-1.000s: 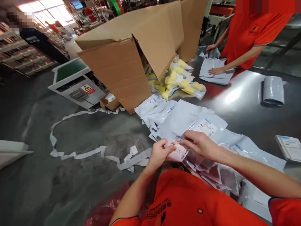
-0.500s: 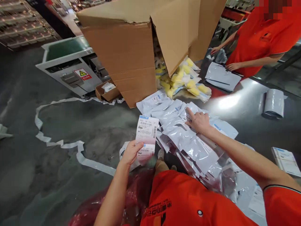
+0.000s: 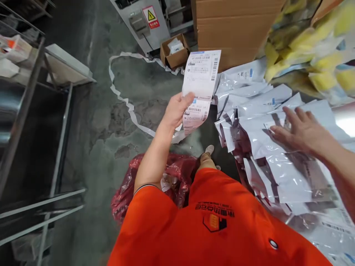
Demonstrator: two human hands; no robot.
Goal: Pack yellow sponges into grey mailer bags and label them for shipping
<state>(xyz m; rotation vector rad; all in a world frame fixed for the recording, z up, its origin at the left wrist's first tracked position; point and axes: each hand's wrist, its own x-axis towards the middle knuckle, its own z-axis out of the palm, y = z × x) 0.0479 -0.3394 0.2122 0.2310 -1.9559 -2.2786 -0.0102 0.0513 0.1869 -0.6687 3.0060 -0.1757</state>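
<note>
My left hand [image 3: 176,109] is closed on a white shipping label strip [image 3: 200,87] with barcodes, held up over the floor left of the table. My right hand [image 3: 301,131] lies flat with fingers spread on a heap of grey-white plastic mailer bags [image 3: 266,122] spread over the table edge. Beyond the bags sits a pile of yellow packaged items [image 3: 307,55], blurred.
A big cardboard box [image 3: 235,29] stands behind the bags, a small open carton [image 3: 175,53] and a grey machine [image 3: 144,20] on the floor beside it. White backing tape [image 3: 122,96] trails over the concrete floor. A red plastic bag [image 3: 172,181] sits at my feet; a metal rack [image 3: 36,122] stands left.
My view has swung down and to the left. My left hand has lifted the label strip higher and away from the bags. My right hand has slid nearer over the bags and flattened.
</note>
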